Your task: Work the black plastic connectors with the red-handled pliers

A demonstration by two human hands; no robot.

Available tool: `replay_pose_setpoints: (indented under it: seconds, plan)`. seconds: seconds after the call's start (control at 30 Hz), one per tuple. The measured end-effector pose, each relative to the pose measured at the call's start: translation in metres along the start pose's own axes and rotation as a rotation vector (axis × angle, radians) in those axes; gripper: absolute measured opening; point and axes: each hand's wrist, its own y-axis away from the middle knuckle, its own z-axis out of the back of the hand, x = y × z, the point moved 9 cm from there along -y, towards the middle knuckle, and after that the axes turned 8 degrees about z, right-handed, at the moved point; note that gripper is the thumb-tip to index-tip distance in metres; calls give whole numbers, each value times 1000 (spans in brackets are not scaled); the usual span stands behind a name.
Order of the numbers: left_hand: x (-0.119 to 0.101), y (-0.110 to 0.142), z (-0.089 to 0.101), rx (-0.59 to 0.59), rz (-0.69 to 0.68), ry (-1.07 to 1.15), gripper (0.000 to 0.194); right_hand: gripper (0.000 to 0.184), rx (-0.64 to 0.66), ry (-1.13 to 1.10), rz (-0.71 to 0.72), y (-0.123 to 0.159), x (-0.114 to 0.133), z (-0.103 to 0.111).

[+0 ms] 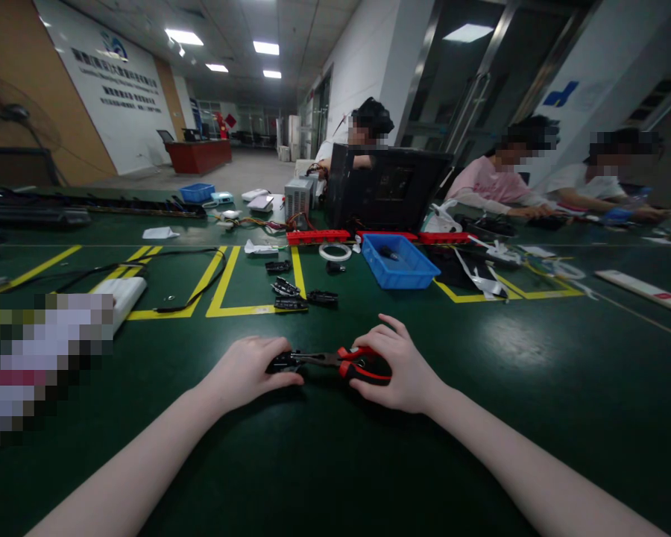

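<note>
My left hand (251, 371) is closed round a small black plastic part (284, 362), its thumb and fingers on either side. A pair of long-nose pliers (363, 370) with red and black handles is gripped in my right hand (399, 369). The jaws of the pliers point left and meet the black part; whether they pinch it I cannot tell. Several similar black parts (291, 304) lie on the green table just beyond my hands. A small black piece (335, 266) rests near a white ring (335, 252).
A blue tray (399, 283) with a dark item inside stands ahead to the right. Behind it are red strips (317, 237), a metal power supply (299, 201) and a large black case (388, 186). A black cable (195, 298) lies left. Several people sit across the table.
</note>
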Motion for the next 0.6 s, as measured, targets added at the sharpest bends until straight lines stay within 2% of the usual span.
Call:
replay_pose_setpoints:
  seconds: [0.33, 0.6]
  plan:
    - [1, 0, 1, 62, 49, 113, 40, 38, -52, 107, 57, -2, 10, 6]
    - [3, 0, 0, 30, 33, 85, 41, 48, 2, 180, 62, -3, 7, 0]
